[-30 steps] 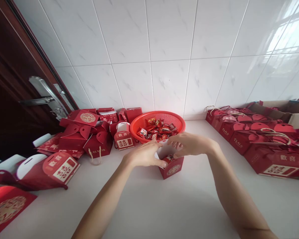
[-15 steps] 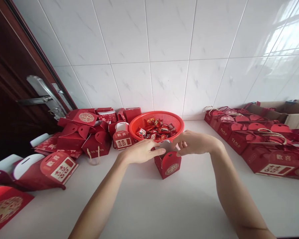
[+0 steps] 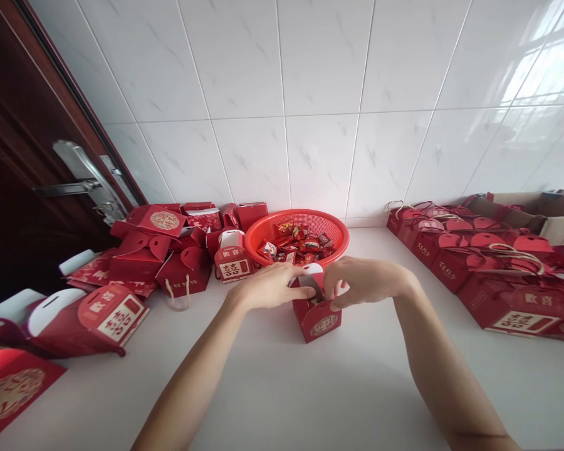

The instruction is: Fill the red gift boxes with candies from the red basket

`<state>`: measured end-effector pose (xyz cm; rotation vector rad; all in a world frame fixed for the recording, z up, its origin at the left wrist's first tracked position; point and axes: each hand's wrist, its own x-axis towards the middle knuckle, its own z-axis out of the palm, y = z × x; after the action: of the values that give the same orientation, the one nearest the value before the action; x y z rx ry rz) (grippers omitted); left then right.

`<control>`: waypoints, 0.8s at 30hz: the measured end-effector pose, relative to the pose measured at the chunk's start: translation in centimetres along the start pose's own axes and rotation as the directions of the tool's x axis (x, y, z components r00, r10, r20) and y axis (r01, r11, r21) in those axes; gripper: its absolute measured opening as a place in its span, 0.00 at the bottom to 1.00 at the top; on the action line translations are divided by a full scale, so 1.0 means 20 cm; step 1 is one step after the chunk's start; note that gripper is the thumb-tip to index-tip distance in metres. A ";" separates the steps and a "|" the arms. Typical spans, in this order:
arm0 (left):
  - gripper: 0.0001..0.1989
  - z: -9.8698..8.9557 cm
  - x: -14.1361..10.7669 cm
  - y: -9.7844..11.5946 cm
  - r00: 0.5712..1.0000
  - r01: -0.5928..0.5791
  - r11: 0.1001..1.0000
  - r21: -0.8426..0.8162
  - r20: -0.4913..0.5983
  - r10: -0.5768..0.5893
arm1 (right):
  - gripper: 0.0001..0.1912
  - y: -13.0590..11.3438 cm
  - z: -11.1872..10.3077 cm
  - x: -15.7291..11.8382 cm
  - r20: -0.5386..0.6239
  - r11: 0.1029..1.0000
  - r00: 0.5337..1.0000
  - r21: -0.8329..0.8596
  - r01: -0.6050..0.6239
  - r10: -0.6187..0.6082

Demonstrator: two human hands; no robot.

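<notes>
At left, heaped red boxes [image 3: 138, 247] close beside the dark door [image 3: 21, 131]; rightward, an open strip of white countertop [image 3: 263, 388] between that heap and the small red box [image 3: 323, 324]. Mid-scene, orange-red basket [image 3: 250, 241] of wrapped sweets [image 3: 305, 243], little room behind; at right, another open strip, then rows of red boxes [image 3: 455, 269] with cord handles. Surface smooth and pale, backed by a glossy tiled wall [image 3: 244, 69]. At centre, left hand [image 3: 269, 287], thumb and fingers parted at the small red box's left edge, just nearer than the basket; then right hand [image 3: 364, 280], fingers curled narrow at its right edge; grip of either impossible to tell. Mouth upward, round emblem facing near and slightly right; long axis obscured by the hands.
</notes>
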<state>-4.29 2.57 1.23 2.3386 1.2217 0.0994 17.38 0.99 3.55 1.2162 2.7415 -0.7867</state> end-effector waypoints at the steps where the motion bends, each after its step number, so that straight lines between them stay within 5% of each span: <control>1: 0.23 0.01 0.01 0.01 1.000 0.009 1.000 0.019 -0.020 -0.009 | 0.06 0.00 0.00 0.00 0.012 1.000 1.000 -0.001 0.003 -0.003; 13: 0.35 0.22 0.08 0.12 0.968 0.122 0.941 0.316 -0.249 -0.042 | 0.07 0.00 0.02 0.04 0.069 0.993 0.995 -0.096 -0.066 0.072; 15: 0.33 0.21 0.09 0.12 0.965 0.125 0.946 0.299 -0.258 -0.046 | 0.07 0.00 0.02 0.05 0.053 0.993 0.996 -0.095 -0.071 0.076; 18: 0.16 0.18 0.09 0.11 0.973 0.102 0.966 0.240 -0.226 -0.047 | 0.10 0.02 0.02 0.07 0.038 0.987 0.994 -0.125 -0.098 0.104; 24: 0.30 0.12 0.05 0.09 0.990 -0.007 0.996 0.084 -0.142 0.019 | 0.10 0.05 0.02 0.09 -0.021 0.957 0.971 -0.170 -0.236 0.236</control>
<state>-1.71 1.56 -0.16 2.4477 1.3023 0.2282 16.80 2.56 2.46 1.4675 2.5342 -0.5139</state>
